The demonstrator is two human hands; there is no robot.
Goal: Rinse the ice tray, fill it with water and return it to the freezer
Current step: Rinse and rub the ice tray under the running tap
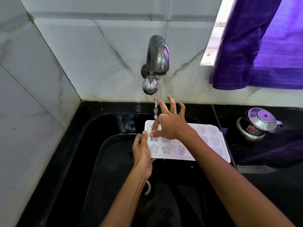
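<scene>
White ice tray [203, 141] with star and heart moulds, held level over black sink [105, 154], its left end right under the tap [156, 63]. Thin stream of water [155, 110] falling from the spout onto the tray's far left corner. Left hand [141, 151] gripping the tray's left short edge, thumb curled over the rim on top, remaining fingers tucked underneath. Right hand [170, 125] over the tray's left part, fingers spread wide; forefinger and thumb pointing down and touching the moulds near the stream, other three fingers raised and splayed clear of the tray. Right forearm crossing above the tray's middle. Drain [148, 187] partly visible below the left wrist. Steel pressure cooker [255, 125] on the black counter [278, 185] to the right, well apart from the tray's right end. Purple curtain [255, 46] hanging at the upper right beside the marbled wall tiles [98, 54]
</scene>
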